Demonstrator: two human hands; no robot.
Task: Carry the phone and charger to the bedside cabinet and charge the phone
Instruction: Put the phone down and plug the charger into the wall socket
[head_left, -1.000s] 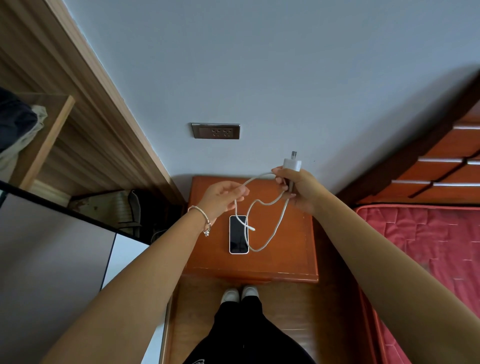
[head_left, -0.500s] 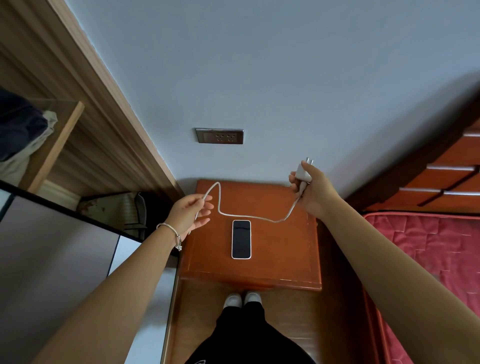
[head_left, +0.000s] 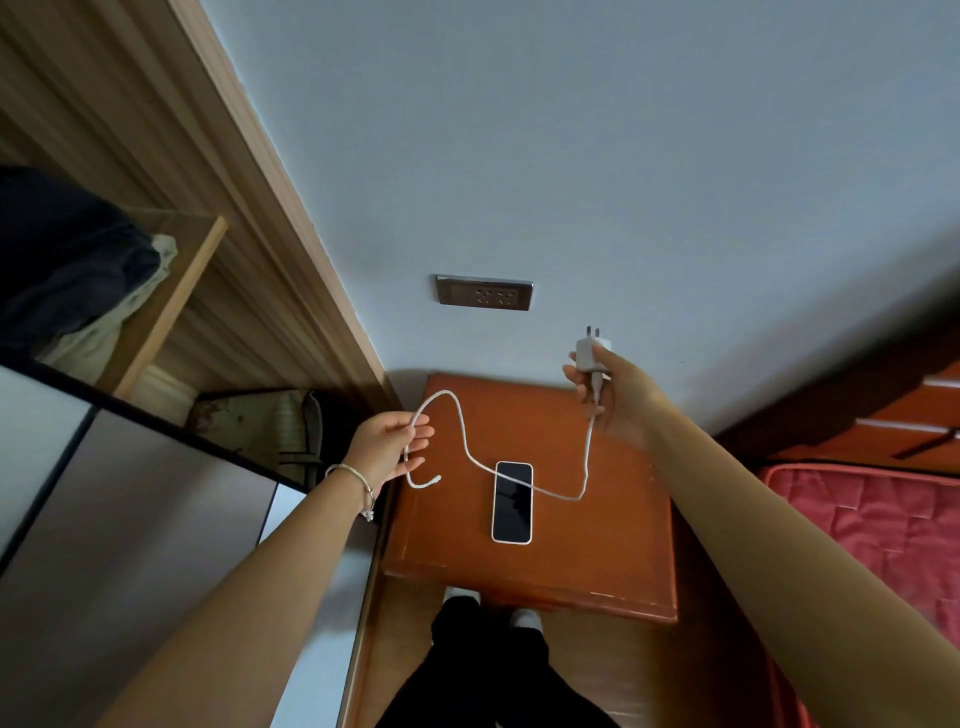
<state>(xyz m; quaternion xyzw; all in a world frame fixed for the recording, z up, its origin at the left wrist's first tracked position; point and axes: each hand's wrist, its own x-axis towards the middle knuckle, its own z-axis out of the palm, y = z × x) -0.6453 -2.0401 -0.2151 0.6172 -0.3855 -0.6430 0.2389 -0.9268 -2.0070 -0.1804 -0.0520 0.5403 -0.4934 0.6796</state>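
A white-edged phone lies face up, screen dark, on the reddish-brown bedside cabinet. My right hand grips the white charger plug above the cabinet's far right corner, its prongs pointing up toward the wall. The white cable hangs from the plug, drapes across the top of the phone and loops up to my left hand, which pinches it over the cabinet's left edge. The cable's free end dangles just below that hand. A metal wall socket sits above the cabinet.
A wooden wardrobe with dark folded clothes stands at the left. A bed with a red quilted mattress and wooden headboard lies at the right. My legs in black trousers stand before the cabinet.
Both hands spread apart and drew the cable out; it has since sagged onto the phone. The right hand turned the plug's prongs up toward the wall. The phone has not moved.
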